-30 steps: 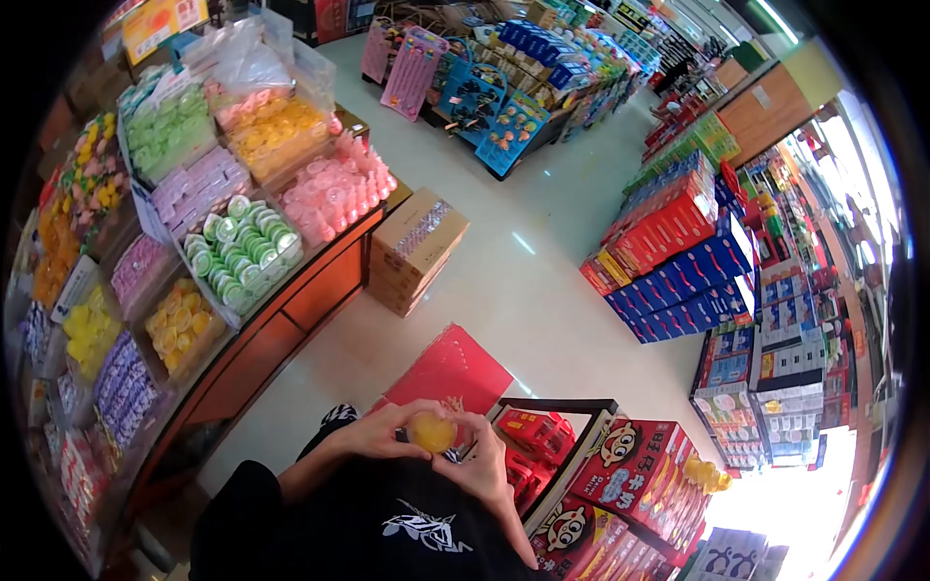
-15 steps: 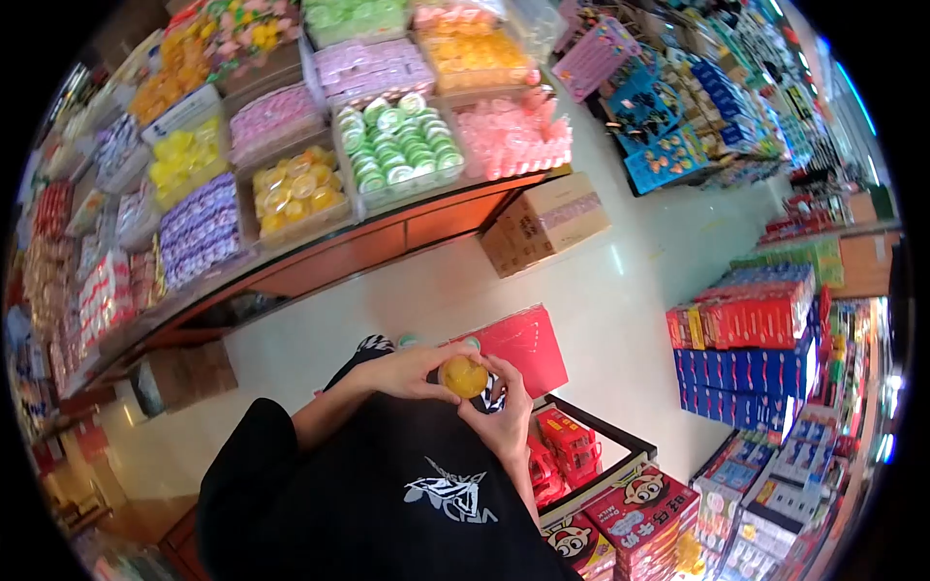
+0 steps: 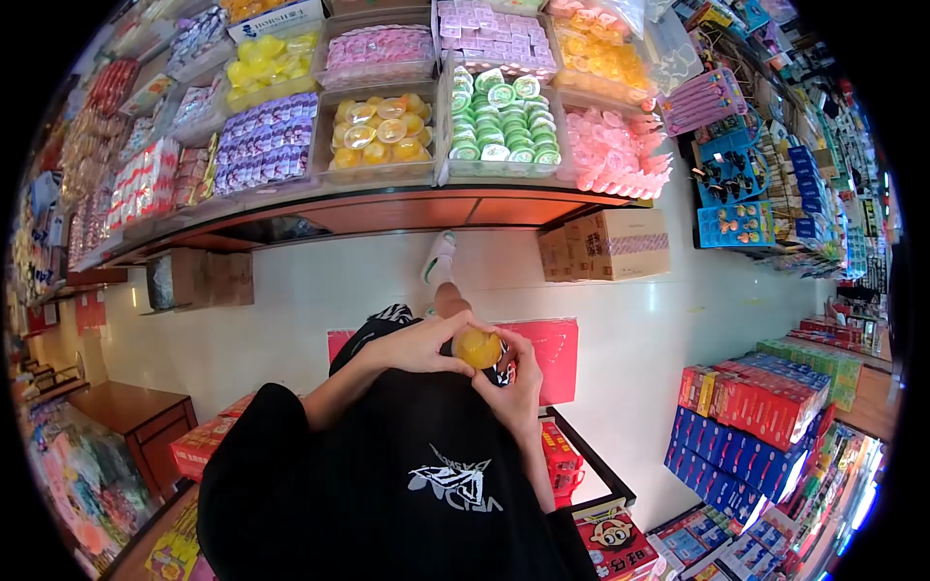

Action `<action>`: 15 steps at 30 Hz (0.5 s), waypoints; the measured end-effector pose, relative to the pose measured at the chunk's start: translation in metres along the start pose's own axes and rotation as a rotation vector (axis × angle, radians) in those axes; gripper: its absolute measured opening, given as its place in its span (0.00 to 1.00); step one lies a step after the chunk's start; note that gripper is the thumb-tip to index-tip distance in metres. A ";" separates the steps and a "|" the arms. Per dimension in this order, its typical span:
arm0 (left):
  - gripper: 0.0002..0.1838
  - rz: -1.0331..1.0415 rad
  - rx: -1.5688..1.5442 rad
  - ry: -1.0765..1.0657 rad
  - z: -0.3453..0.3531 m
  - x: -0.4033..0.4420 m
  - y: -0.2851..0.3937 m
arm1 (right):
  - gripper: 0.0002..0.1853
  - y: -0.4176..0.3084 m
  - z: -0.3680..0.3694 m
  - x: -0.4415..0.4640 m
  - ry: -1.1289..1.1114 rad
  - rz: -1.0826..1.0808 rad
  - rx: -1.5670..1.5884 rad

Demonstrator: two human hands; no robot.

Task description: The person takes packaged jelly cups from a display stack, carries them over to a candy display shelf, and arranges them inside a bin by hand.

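Observation:
A round yellow jelly cup (image 3: 478,349) is held between both hands in front of my chest. My left hand (image 3: 431,346) closes on its left side, with the thumb along the near edge. From the other side, my right hand (image 3: 517,373) curls its fingers and thumb around the cup's rim. Beyond the hands, similar yellow jelly cups (image 3: 386,131) fill a clear bin on the display counter. Green-and-white cups (image 3: 504,116) lie in the bin to its right, and pink packs (image 3: 615,145) sit at the counter's right end.
A cardboard box (image 3: 620,247) stands on the floor by the counter's right end. Stacked red and blue boxes (image 3: 746,426) rise on the right. A red mat (image 3: 557,358) lies beyond my hands. Red milk cartons (image 3: 612,542) stand close on my right.
The view has turned, so the counter now lies straight ahead and sits farther right in view. One foot now shows stepping forward. Both hands still hold the jelly cup.

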State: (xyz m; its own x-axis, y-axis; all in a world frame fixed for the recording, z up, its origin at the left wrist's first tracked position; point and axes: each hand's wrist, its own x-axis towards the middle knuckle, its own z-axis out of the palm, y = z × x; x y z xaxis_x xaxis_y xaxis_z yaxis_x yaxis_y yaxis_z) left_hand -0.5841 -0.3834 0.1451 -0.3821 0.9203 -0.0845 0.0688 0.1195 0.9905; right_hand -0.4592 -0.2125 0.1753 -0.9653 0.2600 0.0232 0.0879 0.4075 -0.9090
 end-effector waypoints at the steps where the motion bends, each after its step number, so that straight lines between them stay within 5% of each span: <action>1: 0.35 0.024 0.018 0.022 -0.001 0.002 -0.005 | 0.34 0.002 0.003 0.007 0.007 -0.018 0.004; 15: 0.31 -0.168 -0.089 0.044 -0.068 0.044 -0.006 | 0.31 0.025 0.035 0.089 0.069 0.056 0.023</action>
State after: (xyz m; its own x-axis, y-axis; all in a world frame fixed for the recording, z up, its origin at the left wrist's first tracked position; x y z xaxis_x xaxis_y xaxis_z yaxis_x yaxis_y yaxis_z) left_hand -0.6636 -0.3687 0.1428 -0.4211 0.8729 -0.2465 -0.0807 0.2346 0.9687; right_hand -0.5513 -0.2098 0.1400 -0.9398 0.3417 -0.0006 0.1354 0.3708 -0.9188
